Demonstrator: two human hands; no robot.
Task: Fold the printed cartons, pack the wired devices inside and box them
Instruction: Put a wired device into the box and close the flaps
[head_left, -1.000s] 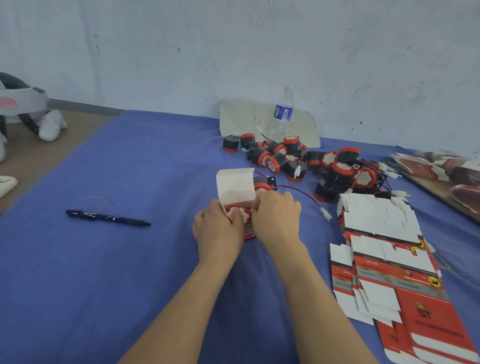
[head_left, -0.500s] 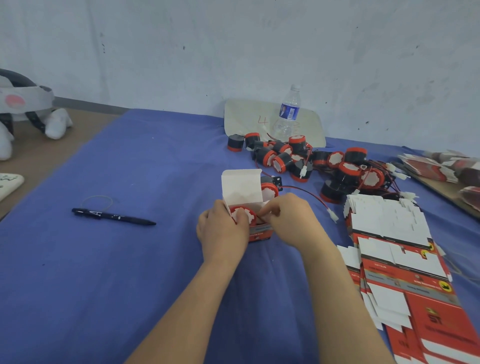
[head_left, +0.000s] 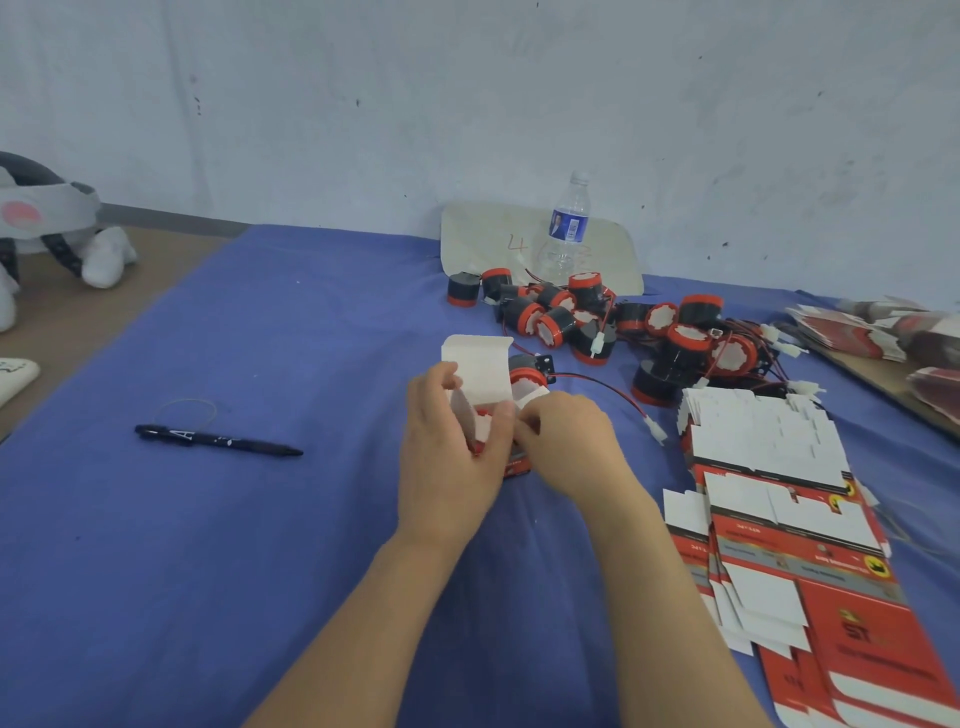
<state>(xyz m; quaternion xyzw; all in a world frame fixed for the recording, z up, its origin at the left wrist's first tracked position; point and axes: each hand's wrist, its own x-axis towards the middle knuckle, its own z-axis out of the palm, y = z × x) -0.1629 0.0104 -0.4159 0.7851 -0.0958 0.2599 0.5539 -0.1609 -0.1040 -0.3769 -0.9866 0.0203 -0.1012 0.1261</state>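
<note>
Gone from seating the wired device (head_left: 479, 415) to folding side flaps over it, red face now half hidden. Left hand (head_left: 452, 452) curled round the carton (head_left: 478, 376) mid-table, lid flap upright; right hand (head_left: 569, 441) pinching the right flap. Lid tuck next, probably. Legible: red "4" on far-edge board (head_left: 514, 244), "ST" on flat cartons (head_left: 852, 631) — bottle (head_left: 566, 228) label unreadable.

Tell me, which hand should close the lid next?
Probably the right hand: it pinches a side flap just below the upright lid, while the left hand grips the carton steady.
</note>
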